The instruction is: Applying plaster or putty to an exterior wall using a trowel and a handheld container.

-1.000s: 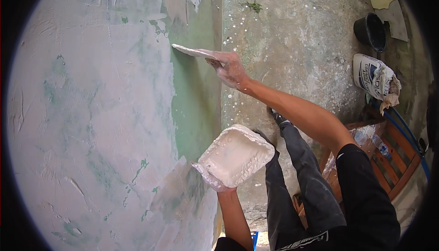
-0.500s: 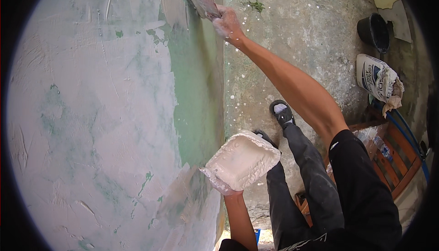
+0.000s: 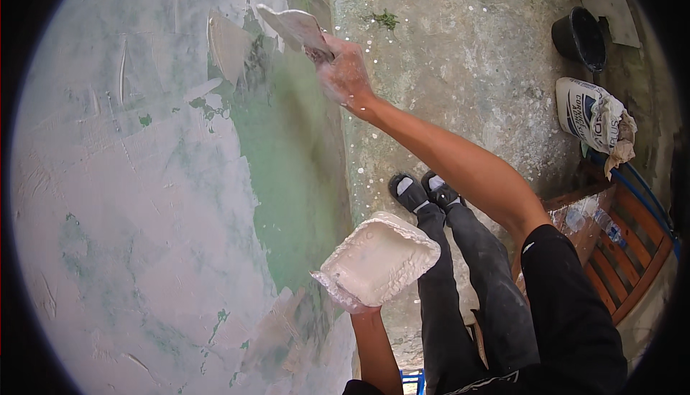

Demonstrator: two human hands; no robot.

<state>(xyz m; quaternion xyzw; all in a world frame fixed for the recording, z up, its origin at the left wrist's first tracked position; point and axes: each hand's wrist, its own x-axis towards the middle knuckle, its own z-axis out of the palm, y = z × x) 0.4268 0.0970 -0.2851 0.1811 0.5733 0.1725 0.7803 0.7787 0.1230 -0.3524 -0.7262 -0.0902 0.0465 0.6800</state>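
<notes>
My right hand point(image 3: 346, 75) is closed round the handle of a wide putty knife point(image 3: 296, 27), its pale blade angled toward the wall point(image 3: 144, 201). Whether the blade touches the surface I cannot tell. White plaster coats much of the wall, and a bare green strip point(image 3: 287, 179) runs along its base beside the floor. Lower down, my left hand point(image 3: 352, 300) grips a plaster-caked tub point(image 3: 381, 258) from its near left side. Pale wet plaster lines the tub's inside, and my left fingers are mostly hidden by the rim and smears.
A black bucket point(image 3: 578, 39) and an opened white bag point(image 3: 591, 116) stand on the stained concrete floor point(image 3: 445, 57) at the right. Nearer are a slatted wooden bench point(image 3: 625, 265) and a clear plastic bottle point(image 3: 609, 228). My shoes point(image 3: 410, 192) are beyond the tub.
My right hand and the putty knife have come slightly nearer. The view has shifted rightward over the wall. My left foot has stepped forward beside the right; the tub stays in my left hand.
</notes>
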